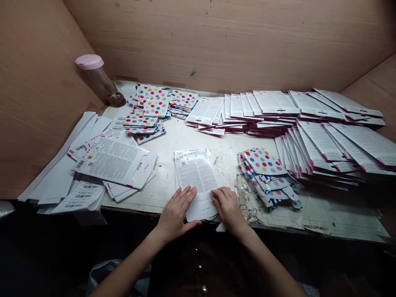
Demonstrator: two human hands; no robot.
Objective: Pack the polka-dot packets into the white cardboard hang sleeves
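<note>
A small stack of white printed card sleeves (198,171), with fine text and a small square code, lies at the front middle of the table. My left hand (177,212) rests flat on the stack's lower left side, fingers stretched out and thumb apart. At the lower right edge of the top sleeve, my right hand (228,208) has its fingers bent and closed on the border; the fingertips are partly hidden. Below the hands, the blank flap end (201,209) of the sleeve points toward me. Polka-dot foil pouches (264,163) lie in a loose pile to the right.
More printed sleeves (114,161) and barcode label sheets (80,198) lie at left. Dotted pouches (156,101) are piled at the back, near a leaning pink-lidded bottle (99,78). Long overlapping rows of sleeves (275,103) fill the right. Wooden panels enclose the table.
</note>
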